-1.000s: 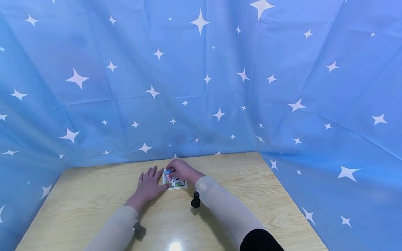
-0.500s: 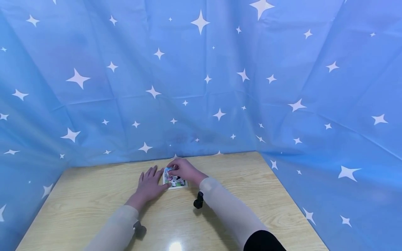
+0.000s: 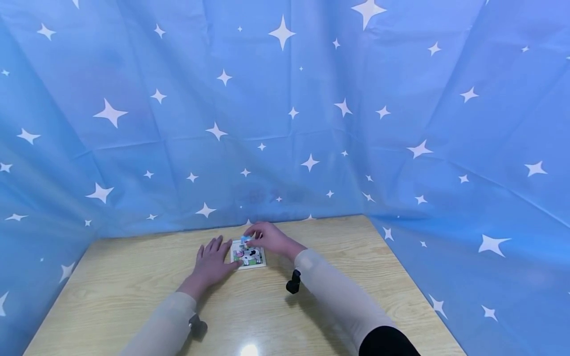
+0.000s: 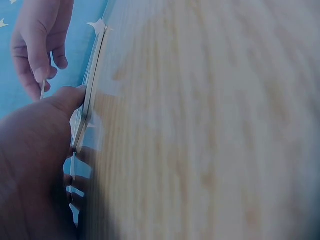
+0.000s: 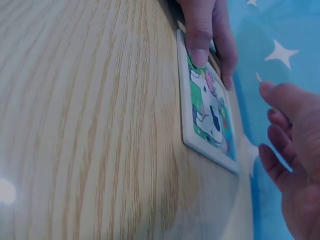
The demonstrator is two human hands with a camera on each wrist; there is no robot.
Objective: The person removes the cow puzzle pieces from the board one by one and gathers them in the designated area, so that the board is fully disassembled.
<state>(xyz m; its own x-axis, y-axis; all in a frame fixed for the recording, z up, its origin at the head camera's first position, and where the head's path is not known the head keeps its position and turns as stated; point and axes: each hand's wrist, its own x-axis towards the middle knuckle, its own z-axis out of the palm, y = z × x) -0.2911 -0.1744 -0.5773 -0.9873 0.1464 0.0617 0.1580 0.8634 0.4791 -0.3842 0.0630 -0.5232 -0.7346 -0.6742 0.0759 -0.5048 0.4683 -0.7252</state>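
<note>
Along the near side of the table (image 3: 111,287), the left sleeve (image 3: 160,324) and the right sleeve (image 3: 340,294) reach inward, both pale, with a bright spot of glare (image 3: 249,350) on the wood between them. Farther on, the left hand (image 3: 211,262) lies with its fingers straight and spread, just left of the board (image 3: 250,258), a white-rimmed cow picture flat on the table. Its thumb rests on the board's near left corner, and its forefinger reaches beside the far left one. Over the far part of the board is the right hand (image 3: 272,240), thumb and forefinger clamped on a thin, blue-faced piece (image 3: 246,240); both wrist views show the piece held above the board, apart from it. Past the table's far edge hangs a blue curtain (image 3: 249,113) with white stars.
</note>
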